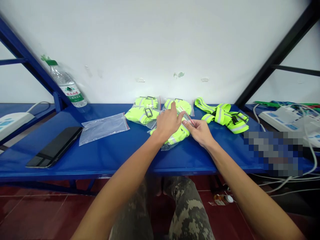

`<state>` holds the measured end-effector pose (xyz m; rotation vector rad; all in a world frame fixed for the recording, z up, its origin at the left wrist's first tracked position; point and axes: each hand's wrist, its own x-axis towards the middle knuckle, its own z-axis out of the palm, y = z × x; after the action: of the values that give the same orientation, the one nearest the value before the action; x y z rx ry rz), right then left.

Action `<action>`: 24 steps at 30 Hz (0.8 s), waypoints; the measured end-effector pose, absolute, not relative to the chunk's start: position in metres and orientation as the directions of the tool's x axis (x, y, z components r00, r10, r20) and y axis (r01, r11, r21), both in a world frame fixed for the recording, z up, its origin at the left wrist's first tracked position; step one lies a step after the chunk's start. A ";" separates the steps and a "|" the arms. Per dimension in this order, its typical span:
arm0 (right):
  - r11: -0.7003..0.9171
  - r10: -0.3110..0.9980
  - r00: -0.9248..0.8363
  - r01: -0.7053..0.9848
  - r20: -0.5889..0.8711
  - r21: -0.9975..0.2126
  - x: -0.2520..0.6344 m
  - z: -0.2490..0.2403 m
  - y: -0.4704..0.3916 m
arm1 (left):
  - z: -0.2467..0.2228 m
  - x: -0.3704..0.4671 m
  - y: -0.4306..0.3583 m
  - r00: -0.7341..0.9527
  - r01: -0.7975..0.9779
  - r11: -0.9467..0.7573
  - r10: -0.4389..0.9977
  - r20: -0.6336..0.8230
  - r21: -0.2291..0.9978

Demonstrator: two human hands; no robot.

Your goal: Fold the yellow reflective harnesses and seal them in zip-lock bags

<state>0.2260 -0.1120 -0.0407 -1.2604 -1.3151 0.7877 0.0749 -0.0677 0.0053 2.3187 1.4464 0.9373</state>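
Observation:
Under my hands lies a clear zip bag (176,136) with a folded neon-yellow reflective strap inside. My right hand (200,131) pinches the red-lined zip edge of this bag between thumb and fingers. On the bag's other side, my left hand (168,121) is closed at the same edge, thumb towards the right hand; its lower fingers are partly hidden. Just behind are more filled bags, one bag (141,113) to the left and another bag (186,104) at the back. A loose reflective strap (221,116) with a black buckle lies to the right.
An empty zip bag (105,128) and a black phone (55,146) lie on the left of the blue table (112,160). A water bottle (68,85) leans at the back left. Power strips (287,118) and white cables (310,143) crowd the right end. A white wall rises behind.

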 end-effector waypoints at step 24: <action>0.168 0.979 0.133 -0.072 0.157 -0.983 0.216 -0.050 -0.111 | -0.012 0.074 -0.064 0.434 0.713 -0.569 0.817 0.380 0.409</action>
<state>0.2162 -0.1108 -0.0501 -1.0871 -1.1293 1.0359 0.0741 -0.0636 -0.0120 2.4968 1.3488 0.8193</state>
